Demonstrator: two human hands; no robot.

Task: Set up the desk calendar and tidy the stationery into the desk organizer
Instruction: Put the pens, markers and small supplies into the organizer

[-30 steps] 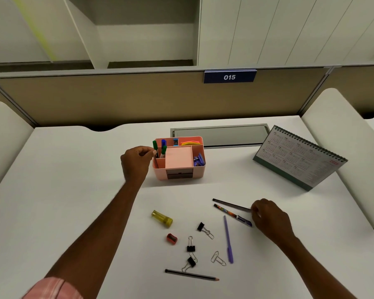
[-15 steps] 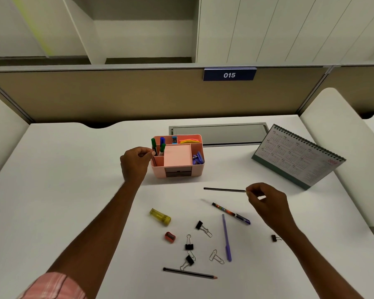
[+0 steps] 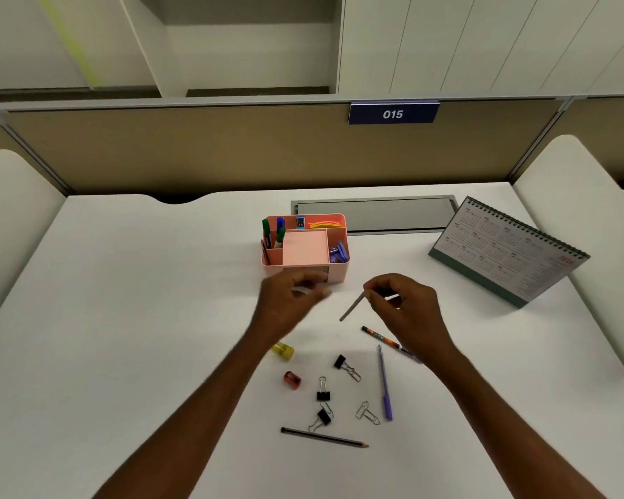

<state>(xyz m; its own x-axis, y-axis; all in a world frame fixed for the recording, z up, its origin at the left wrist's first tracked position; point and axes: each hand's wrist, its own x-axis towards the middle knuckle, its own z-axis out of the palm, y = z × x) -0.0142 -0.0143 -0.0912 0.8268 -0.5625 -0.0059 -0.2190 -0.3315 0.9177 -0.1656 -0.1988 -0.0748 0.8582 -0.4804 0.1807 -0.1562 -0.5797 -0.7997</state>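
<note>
A pink desk organizer [image 3: 339, 271] stands mid-desk with markers, sticky notes and clips inside. My right hand [image 3: 406, 306] pinches a dark pencil [image 3: 352, 307] in the air in front of the organizer, its free end pointing down-left. My left hand [image 3: 289, 300] is blurred, just in front of the organizer, fingers spread toward the pencil and holding nothing. The desk calendar [image 3: 508, 252] stands upright at the right. On the desk lie a patterned pencil [image 3: 379, 336], a purple pen [image 3: 384, 383], a black pencil [image 3: 323, 436], binder clips [image 3: 323, 390], a paper clip [image 3: 367, 413], a red sharpener [image 3: 292, 379] and a yellow cylinder [image 3: 283, 351].
A grey cable hatch [image 3: 375, 214] is set into the white desk [image 3: 123, 300] behind the organizer. A tan partition with a "015" sign [image 3: 393, 113] closes off the back. White rounded dividers [image 3: 573, 210] flank both sides.
My right hand lifted the dark pencil off the desk and swung it toward the organizer. My left hand left the organizer's left side and moved right, toward the pencil.
</note>
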